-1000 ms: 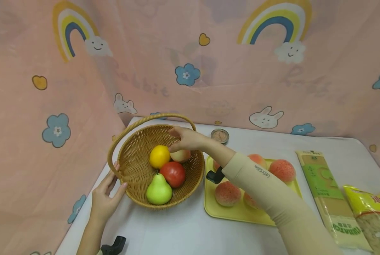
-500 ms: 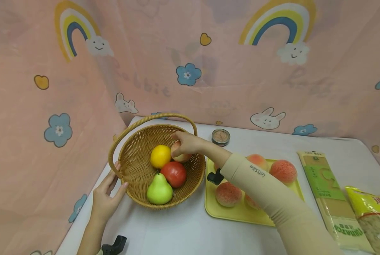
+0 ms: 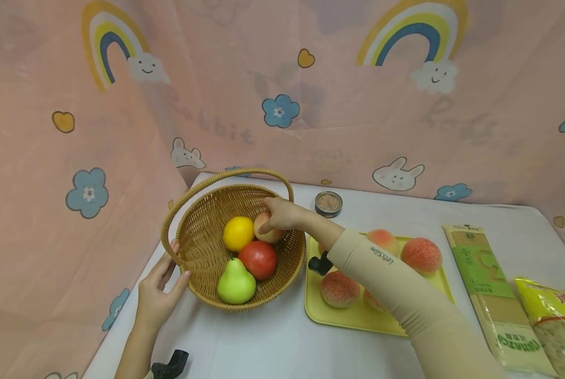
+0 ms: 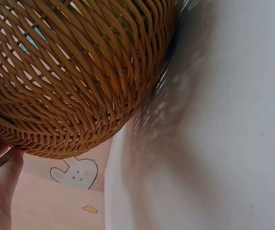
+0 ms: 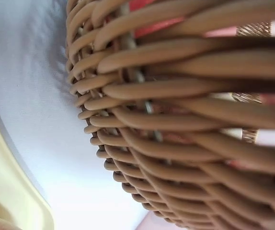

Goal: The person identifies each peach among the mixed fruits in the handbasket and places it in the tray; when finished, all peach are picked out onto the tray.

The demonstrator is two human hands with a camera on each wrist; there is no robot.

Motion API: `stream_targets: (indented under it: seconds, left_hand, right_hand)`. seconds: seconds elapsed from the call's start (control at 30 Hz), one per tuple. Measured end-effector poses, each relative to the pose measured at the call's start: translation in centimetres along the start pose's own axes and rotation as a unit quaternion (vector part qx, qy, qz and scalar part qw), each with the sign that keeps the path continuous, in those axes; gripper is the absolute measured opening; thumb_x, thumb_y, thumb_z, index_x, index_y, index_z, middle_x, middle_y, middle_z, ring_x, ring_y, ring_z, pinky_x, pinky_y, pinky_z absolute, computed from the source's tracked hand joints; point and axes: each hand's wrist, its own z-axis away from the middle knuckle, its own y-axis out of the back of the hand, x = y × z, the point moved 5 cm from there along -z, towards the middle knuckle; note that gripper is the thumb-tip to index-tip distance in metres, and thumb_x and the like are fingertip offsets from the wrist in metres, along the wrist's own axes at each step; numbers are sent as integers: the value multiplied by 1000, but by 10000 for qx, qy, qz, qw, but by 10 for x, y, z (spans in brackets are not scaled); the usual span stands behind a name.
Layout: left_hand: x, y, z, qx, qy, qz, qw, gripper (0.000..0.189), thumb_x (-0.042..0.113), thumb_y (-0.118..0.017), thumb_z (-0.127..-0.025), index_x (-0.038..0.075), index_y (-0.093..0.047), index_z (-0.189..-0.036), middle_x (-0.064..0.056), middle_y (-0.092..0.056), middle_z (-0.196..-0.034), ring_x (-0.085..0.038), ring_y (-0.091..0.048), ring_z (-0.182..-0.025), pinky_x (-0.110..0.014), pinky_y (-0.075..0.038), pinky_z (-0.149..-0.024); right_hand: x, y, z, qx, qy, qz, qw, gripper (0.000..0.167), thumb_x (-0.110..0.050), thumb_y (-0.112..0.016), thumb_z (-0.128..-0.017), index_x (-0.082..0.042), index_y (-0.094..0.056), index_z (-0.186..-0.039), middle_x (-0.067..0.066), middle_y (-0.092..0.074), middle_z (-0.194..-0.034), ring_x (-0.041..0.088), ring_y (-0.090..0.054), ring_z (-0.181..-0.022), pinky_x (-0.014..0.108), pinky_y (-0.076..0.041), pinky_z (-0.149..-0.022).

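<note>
A woven wicker basket [image 3: 199, 245] with an arched handle stands on the white table in the head view. My left hand [image 3: 156, 295] holds its left rim near the handle's base; the left wrist view shows fingertips [image 4: 10, 160] against the weave. Inside, my right hand [image 3: 284, 215] grips a peach [image 3: 275, 237] at the back right, thumb on its near side. Beside that peach lie a yellow round fruit [image 3: 238, 233], a red apple-like fruit [image 3: 257, 260] and a green pear [image 3: 236, 282]. Only the basket's outer weave [image 5: 176, 110] fills the right wrist view, hiding the hand.
Right of the basket, a yellow tray [image 3: 329, 316] bears several peaches [image 3: 340, 289], partly behind my right sleeve. A small round tin [image 3: 328, 203] stands behind. Farther right lie a flat green-labelled packet [image 3: 483, 273] and a yellow bag [image 3: 547, 310].
My right hand has come down from just above the peach and its fingers have closed round it. The pear has shifted slightly. My left hand stays on the rim.
</note>
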Motion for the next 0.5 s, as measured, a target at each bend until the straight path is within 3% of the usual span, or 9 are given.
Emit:
stream_targets:
  seconds: [0.1, 0.33, 0.5]
  left_hand:
    - [5, 0, -1, -7, 14, -62, 10000, 66, -22, -66, -71, -13, -45, -133, -31, -43, -139, -3, -41, -132, -11, -39, -103]
    - [31, 0, -8, 38, 177, -106, 9998, 60, -21, -63, -74, -17, -44, -130, -38, -41, -135, 3, -42, -128, -11, -39, -103]
    - [35, 0, -9, -18, 99, -150, 9998, 60, -21, -63, -74, -17, -44, -131, -37, -42, -135, 2, -41, -130, -10, -38, -103]
  right_hand:
    - [0, -1, -2, 49, 46, 166, 9998, 73, -17, -71, -83, 0, -35, -144, 15, -41, -146, 29, -41, -132, 40, -43, -109]
    - [1, -2, -7, 231, 120, 601, 9979, 67, -11, -71, -81, 0, -41, -140, 14, -46, -143, 27, -45, -130, 36, -44, -107]
    - [0, -3, -10, 238, 107, 1060, 9940, 69, -14, -76, -78, 4, -45, -137, 19, -47, -140, 29, -43, -130, 36, -42, -109]
